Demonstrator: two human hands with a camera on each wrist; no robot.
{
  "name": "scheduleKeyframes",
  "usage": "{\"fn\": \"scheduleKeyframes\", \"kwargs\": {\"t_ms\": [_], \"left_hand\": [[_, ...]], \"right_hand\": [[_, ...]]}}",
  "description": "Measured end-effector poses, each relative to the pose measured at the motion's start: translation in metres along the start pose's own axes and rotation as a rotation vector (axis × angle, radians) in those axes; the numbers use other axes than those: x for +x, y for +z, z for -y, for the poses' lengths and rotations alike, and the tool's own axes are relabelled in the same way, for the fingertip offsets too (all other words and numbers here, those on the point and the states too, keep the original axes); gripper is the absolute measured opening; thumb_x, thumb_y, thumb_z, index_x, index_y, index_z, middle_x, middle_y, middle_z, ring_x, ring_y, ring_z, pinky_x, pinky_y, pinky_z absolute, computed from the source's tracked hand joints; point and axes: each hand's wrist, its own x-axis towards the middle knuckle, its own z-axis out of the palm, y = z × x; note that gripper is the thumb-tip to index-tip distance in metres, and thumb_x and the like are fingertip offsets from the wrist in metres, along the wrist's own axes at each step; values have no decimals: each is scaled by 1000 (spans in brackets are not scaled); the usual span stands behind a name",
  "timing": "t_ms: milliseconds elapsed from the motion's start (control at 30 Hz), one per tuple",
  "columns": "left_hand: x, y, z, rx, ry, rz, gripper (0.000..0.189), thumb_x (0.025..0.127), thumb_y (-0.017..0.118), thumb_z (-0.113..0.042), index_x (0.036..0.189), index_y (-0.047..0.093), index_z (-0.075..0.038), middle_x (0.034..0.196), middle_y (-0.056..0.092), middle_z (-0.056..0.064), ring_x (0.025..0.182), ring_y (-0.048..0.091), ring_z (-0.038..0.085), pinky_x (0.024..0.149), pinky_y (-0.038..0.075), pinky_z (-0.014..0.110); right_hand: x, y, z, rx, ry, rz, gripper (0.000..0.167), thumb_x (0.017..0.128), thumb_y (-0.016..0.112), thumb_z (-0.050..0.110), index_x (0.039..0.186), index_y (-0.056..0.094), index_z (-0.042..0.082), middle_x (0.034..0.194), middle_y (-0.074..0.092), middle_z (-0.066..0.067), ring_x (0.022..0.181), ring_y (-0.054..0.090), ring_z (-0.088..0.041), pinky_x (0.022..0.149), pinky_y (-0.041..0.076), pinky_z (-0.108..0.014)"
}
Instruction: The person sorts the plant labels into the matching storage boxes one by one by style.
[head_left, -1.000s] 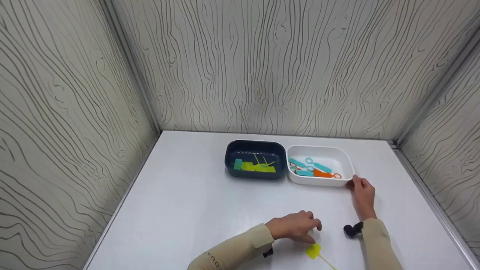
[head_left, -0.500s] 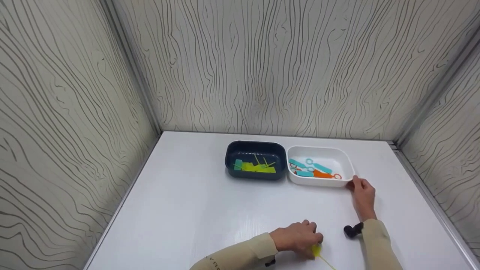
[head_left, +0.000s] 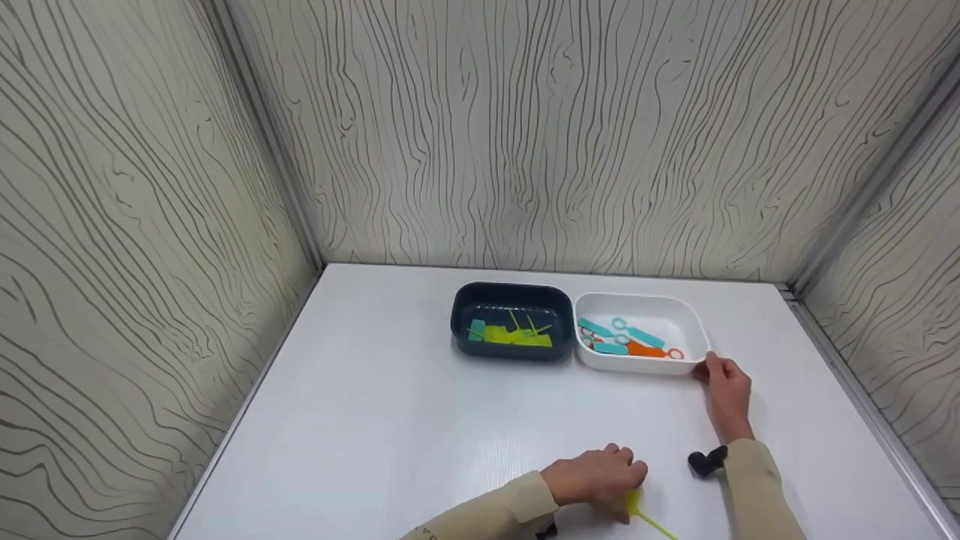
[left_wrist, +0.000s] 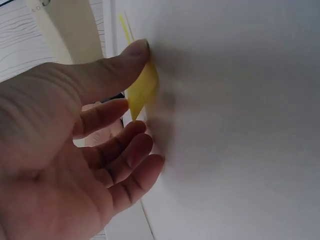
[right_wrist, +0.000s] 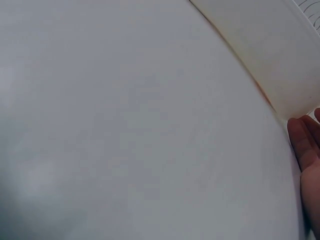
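My left hand (head_left: 596,476) is low over the table and pinches a yellow tag (left_wrist: 145,87) with a flat head and a thin tail. In the left wrist view the thumb presses on the head, which bends, while the other fingers are spread and slightly bent. The tail (head_left: 654,523) runs toward the near edge of the head view. My right hand (head_left: 727,386) holds the near right corner of the white box (head_left: 637,365). In the right wrist view its fingers (right_wrist: 301,142) lie against the box wall, partly cut off by the frame.
Left of the white box stands a dark blue box (head_left: 510,351) with several yellow tags (head_left: 517,335) and a teal piece (head_left: 477,330). The white box contains several teal strips (head_left: 645,337) with rings and an orange piece (head_left: 645,349). Wood-patterned panels (head_left: 517,135) border the table.
My left hand has come down and toward me onto the yellow tag, and its fingers have closed on the tag's head. The right hand and both boxes have stayed in place.
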Motion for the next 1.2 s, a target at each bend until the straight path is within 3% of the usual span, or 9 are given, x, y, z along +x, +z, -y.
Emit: {"fn": "scheduleKeyframes", "kwargs": {"t_ms": [233, 500, 633, 767, 967, 1200], "left_hand": [[0, -1, 0, -183, 11, 33, 35, 85, 77, -28, 109, 52, -30, 91, 57, -16, 78, 52, 2, 67, 43, 16], [-6, -6, 18, -439, 199, 35, 14, 97, 61, -16, 111, 59, -18, 95, 62, -10, 76, 52, 0, 67, 43, 10], [-13, -13, 31, -509, 225, -12, 12, 97, 60, -15, 109, 59, -16, 93, 59, -7, 74, 49, -1, 65, 43, 10], [-20, -21, 47, -547, 184, -80, 10, 97, 60, -16, 107, 60, -17, 91, 58, -7, 74, 49, 0, 65, 43, 11], [-32, -34, 73, -576, 109, -243, 6, 95, 64, -20, 101, 61, -18, 87, 59, -8, 73, 49, 0, 65, 43, 12], [-43, -53, 105, -655, 21, -373, 6, 95, 63, -20, 101, 62, -18, 90, 62, -8, 75, 52, 2, 69, 47, 13]], "right_hand": [[2, -1, 2, -6, 6, -11, 57, 96, 49, 57, 115, 61, 5, 101, 63, 5, 93, 62, -3, 80, 48, -8], [2, 0, 3, 40, 13, -8, 51, 95, 53, 55, 109, 62, 7, 98, 63, 9, 91, 62, -3, 79, 49, -8], [2, -1, 3, 68, 16, 0, 51, 95, 54, 54, 110, 61, 6, 98, 63, 8, 92, 63, -4, 80, 50, -8], [1, -2, 3, 72, 22, 13, 52, 94, 54, 55, 112, 60, 6, 100, 62, 7, 92, 63, -3, 80, 50, -8], [0, 0, 1, 110, -32, -8, 52, 96, 57, 47, 107, 60, -3, 91, 66, 7, 85, 67, -3, 79, 52, -11], [1, -1, -1, 41, -37, -26, 51, 96, 55, 50, 105, 62, 0, 90, 66, 8, 83, 66, -2, 78, 51, -10]]}}
